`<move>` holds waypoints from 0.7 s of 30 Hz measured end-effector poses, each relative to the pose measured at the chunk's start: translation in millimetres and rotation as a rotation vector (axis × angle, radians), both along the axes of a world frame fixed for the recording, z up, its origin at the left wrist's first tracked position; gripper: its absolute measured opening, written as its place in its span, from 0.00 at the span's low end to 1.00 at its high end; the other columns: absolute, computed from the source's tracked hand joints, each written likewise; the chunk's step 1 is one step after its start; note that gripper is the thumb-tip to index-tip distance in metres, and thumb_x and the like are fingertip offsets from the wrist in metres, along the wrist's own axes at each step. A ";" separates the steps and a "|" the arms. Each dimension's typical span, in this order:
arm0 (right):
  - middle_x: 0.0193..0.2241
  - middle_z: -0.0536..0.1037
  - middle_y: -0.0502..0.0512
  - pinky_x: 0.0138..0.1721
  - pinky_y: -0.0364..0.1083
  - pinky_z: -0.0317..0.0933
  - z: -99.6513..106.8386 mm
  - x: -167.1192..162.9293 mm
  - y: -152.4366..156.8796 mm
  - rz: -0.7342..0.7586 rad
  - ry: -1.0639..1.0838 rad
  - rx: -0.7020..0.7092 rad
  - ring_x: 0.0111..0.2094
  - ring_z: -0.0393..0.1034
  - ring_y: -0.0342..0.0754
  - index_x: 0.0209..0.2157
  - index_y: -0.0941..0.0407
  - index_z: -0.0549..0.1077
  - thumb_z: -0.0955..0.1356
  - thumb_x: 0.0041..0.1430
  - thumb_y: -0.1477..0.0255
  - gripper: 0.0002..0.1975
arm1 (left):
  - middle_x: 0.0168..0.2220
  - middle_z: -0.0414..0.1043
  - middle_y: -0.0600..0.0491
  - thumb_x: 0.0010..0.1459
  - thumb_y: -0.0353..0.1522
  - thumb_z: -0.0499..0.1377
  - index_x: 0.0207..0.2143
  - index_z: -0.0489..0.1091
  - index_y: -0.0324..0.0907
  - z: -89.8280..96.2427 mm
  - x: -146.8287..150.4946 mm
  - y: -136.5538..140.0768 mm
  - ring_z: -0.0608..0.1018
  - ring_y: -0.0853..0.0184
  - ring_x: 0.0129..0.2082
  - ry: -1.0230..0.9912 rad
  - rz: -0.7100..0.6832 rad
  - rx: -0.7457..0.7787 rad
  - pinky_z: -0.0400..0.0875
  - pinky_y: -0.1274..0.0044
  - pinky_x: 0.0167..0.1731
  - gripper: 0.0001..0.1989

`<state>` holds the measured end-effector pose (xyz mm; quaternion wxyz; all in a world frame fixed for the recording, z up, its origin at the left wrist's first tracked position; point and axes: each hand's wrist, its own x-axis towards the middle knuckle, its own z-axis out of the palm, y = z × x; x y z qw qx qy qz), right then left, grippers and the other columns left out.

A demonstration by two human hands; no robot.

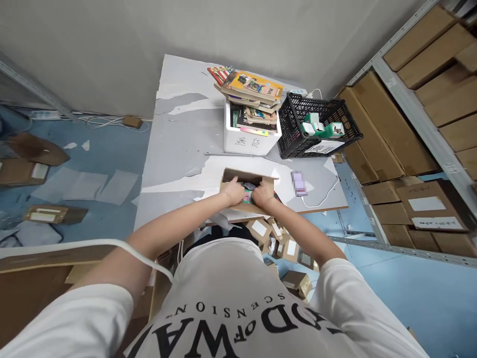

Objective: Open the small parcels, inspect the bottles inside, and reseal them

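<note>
An open cardboard box (266,181) sits near the front edge of the table, with both hands inside its opening. My left hand (234,192) reaches in from the left, fingers bent downward and partly hidden. From the other side comes my right hand (263,193), its fingers curled in the box. Between them shows a small green and pink item (247,195), with something greyish behind it. Whatever the fingers close on is too covered to name.
Behind the box stand a white bin of books (251,144) and a black crate (294,144) holding green-and-white boxes. A phone (298,183) with a cable lies to the right. Shelves with cartons (395,134) rise at right; parcels (288,247) lie below the table edge.
</note>
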<state>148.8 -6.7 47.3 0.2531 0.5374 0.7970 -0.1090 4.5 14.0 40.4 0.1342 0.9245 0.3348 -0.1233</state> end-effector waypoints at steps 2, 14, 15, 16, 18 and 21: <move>0.42 0.77 0.75 0.51 0.58 0.54 3.3 14.3 -11.1 -0.061 -0.055 0.052 0.45 0.71 0.59 0.41 0.66 0.78 0.58 0.60 0.80 0.18 | 0.38 0.77 0.40 0.56 0.34 0.57 0.36 0.79 0.39 -2.8 -5.6 -6.6 0.72 0.45 0.49 0.001 0.187 0.065 0.38 0.46 0.58 0.12; 0.65 0.55 0.69 0.63 0.68 0.33 -18.3 56.3 -49.2 -0.206 0.099 0.295 0.68 0.41 0.61 0.60 0.62 0.64 0.58 0.64 0.73 0.23 | 0.63 0.55 0.33 0.58 0.51 0.48 0.63 0.54 0.30 -24.1 -61.6 -49.3 0.57 0.44 0.61 -0.162 0.489 0.142 0.42 0.53 0.61 0.40; 0.63 0.60 0.70 0.64 0.64 0.37 -18.8 47.8 -39.9 -0.228 0.137 0.221 0.66 0.47 0.60 0.57 0.62 0.68 0.58 0.64 0.75 0.22 | 0.62 0.56 0.33 0.58 0.49 0.49 0.63 0.56 0.30 -21.1 -57.9 -48.4 0.57 0.43 0.62 -0.162 0.481 0.143 0.39 0.52 0.61 0.39; 0.59 0.65 0.71 0.64 0.61 0.43 -20.5 39.1 -28.0 -0.269 0.163 0.130 0.63 0.54 0.60 0.54 0.63 0.71 0.58 0.64 0.75 0.20 | 0.61 0.57 0.33 0.57 0.48 0.50 0.62 0.58 0.31 -18.0 -51.9 -45.3 0.56 0.43 0.62 -0.162 0.457 0.137 0.37 0.52 0.62 0.37; 0.51 0.73 0.73 0.58 0.57 0.56 -29.0 23.8 0.0 -0.385 0.165 -0.041 0.56 0.65 0.60 0.50 0.62 0.74 0.60 0.63 0.72 0.18 | 0.59 0.61 0.34 0.56 0.43 0.52 0.58 0.63 0.32 -14.6 -34.4 -31.6 0.58 0.44 0.61 -0.164 0.390 0.080 0.40 0.55 0.62 0.33; 0.46 0.76 0.77 0.47 0.56 0.65 -52.1 12.8 37.3 -0.470 0.153 -0.129 0.49 0.71 0.61 0.50 0.66 0.73 0.58 0.65 0.62 0.25 | 0.54 0.65 0.30 0.56 0.36 0.51 0.56 0.64 0.26 -24.9 -3.4 2.7 0.64 0.46 0.57 -0.126 0.424 -0.137 0.53 0.59 0.58 0.29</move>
